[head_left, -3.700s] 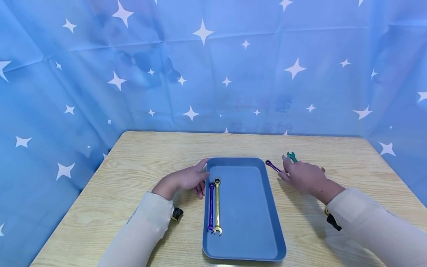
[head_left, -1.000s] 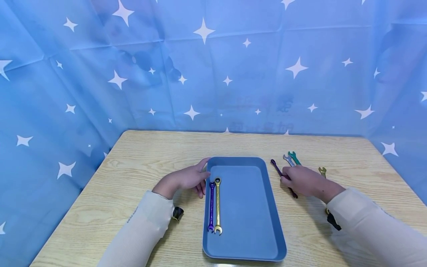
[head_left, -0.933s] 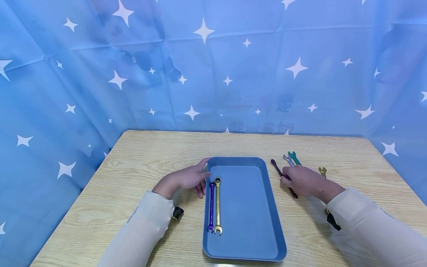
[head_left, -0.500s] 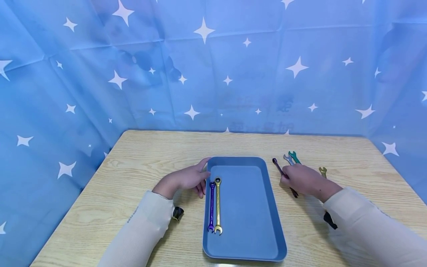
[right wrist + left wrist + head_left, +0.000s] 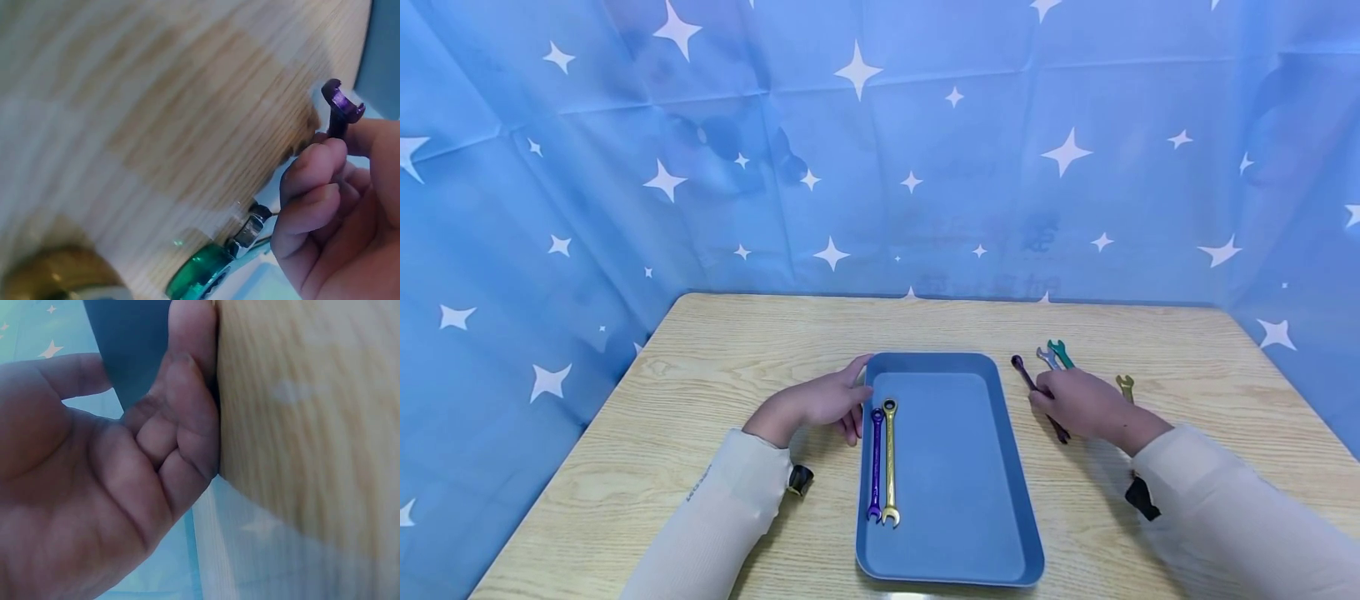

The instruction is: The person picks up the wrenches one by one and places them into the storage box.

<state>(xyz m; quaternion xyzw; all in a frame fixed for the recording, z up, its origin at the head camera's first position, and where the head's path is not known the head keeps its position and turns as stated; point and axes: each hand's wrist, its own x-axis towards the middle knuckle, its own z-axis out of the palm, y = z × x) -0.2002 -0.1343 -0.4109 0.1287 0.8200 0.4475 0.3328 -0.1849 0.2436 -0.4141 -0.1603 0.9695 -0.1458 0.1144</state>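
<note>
In the head view my left hand (image 5: 816, 402) grips the left rim of a blue-grey tray (image 5: 955, 579), thumb over the edge and other fingers outside. In the left wrist view those fingers (image 5: 187, 419) are curled against the wood. Inside the tray, along its left wall, a purple combination wrench (image 5: 876, 467) and a gold one (image 5: 890, 467) lie side by side. Right of the tray, my right hand (image 5: 1086, 406) pinches another dark purple combination wrench (image 5: 1024, 371) mid-shaft. Its open end (image 5: 340, 106) shows in the right wrist view.
Beyond the right hand lie a silver wrench (image 5: 1047, 357) and a green wrench (image 5: 1061, 353), partly hidden by it. A gold wrench (image 5: 1125, 385) sits farther right, half covered by the wrist. A starry blue curtain (image 5: 880, 167) surrounds the wooden table (image 5: 760, 342).
Since the earliest frame, the right hand and its purple wrench have moved slightly right, uncovering more of the silver wrench and the gold one. During the last second little moves; the left hand stays put.
</note>
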